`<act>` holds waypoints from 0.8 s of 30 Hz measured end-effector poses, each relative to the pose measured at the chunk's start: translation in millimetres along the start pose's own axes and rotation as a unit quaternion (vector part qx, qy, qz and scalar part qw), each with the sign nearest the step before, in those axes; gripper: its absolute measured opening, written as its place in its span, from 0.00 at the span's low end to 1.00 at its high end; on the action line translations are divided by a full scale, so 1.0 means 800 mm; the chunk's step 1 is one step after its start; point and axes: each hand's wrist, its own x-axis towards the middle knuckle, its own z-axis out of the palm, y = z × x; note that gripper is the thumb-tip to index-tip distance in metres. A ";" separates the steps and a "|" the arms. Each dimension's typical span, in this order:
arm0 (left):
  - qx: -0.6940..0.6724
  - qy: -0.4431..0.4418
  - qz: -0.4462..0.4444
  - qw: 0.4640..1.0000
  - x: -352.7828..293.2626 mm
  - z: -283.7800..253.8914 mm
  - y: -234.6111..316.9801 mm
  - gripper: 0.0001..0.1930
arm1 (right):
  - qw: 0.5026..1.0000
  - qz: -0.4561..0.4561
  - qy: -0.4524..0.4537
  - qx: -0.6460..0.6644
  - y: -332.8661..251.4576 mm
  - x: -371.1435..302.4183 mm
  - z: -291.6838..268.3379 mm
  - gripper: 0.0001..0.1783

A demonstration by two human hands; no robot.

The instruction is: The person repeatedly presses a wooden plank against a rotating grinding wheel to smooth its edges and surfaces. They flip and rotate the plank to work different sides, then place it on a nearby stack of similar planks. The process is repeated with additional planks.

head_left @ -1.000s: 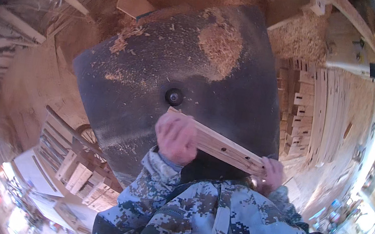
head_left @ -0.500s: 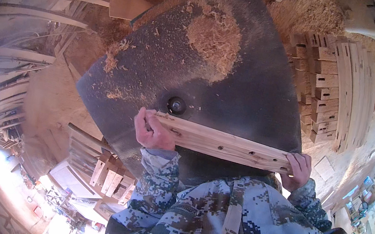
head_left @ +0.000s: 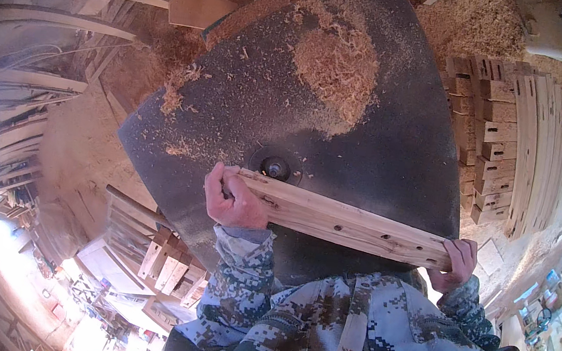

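A long pale wooden board with several dark holes or slots along its face lies across the near part of a dark machine table. My left hand is closed around the board's left end, and my right hand grips its right end. Just beyond the board, close to my left hand, a round cutter spindle sticks up through an opening in the table. Whether the board's edge touches the spindle I cannot tell.
Wood shavings are heaped on the far part of the table. Stacked slotted wooden blocks and long boards stand to the right. More wooden pieces are piled at the near left, and curved boards lie at the far left.
Both hands still grip the board at its ends. The table, board and hands appear shifted slightly right and down in view, and the spindle now sits closer to the board's edge.
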 end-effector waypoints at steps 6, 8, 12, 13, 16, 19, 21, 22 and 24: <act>-0.009 -0.005 0.016 1.000 0.005 0.002 0.001 0.14 | 1.000 0.015 -0.003 -0.001 -0.001 -0.002 0.005 0.31; -0.013 -0.005 0.006 1.000 0.007 0.003 0.004 0.14 | 1.000 0.015 -0.004 -0.001 -0.001 -0.002 0.007 0.31; 0.009 -0.014 0.015 1.000 0.009 0.002 0.010 0.14 | 1.000 0.006 -0.004 0.006 -0.006 0.004 0.005 0.31; 0.023 -0.020 0.025 0.999 0.010 0.001 0.011 0.15 | 1.000 0.002 -0.009 0.010 -0.007 0.007 0.003 0.31; 0.021 -0.004 0.004 1.000 0.015 0.000 0.012 0.15 | 0.999 0.002 -0.031 0.030 -0.010 0.015 -0.003 0.31; 0.018 0.012 -0.002 1.000 0.025 0.000 0.009 0.15 | 0.997 0.017 -0.042 0.057 -0.010 0.023 -0.005 0.27; 0.018 0.021 -0.006 1.000 0.034 -0.002 0.005 0.16 | 0.998 0.025 -0.032 0.050 -0.011 0.028 0.001 0.18; 0.018 0.028 -0.011 0.999 0.038 -0.004 0.004 0.16 | 0.998 0.027 -0.027 0.044 -0.012 0.030 0.004 0.16; 0.035 0.037 -0.007 0.999 0.045 -0.007 -0.001 0.17 | 0.998 0.037 -0.009 0.046 -0.014 0.036 0.010 0.14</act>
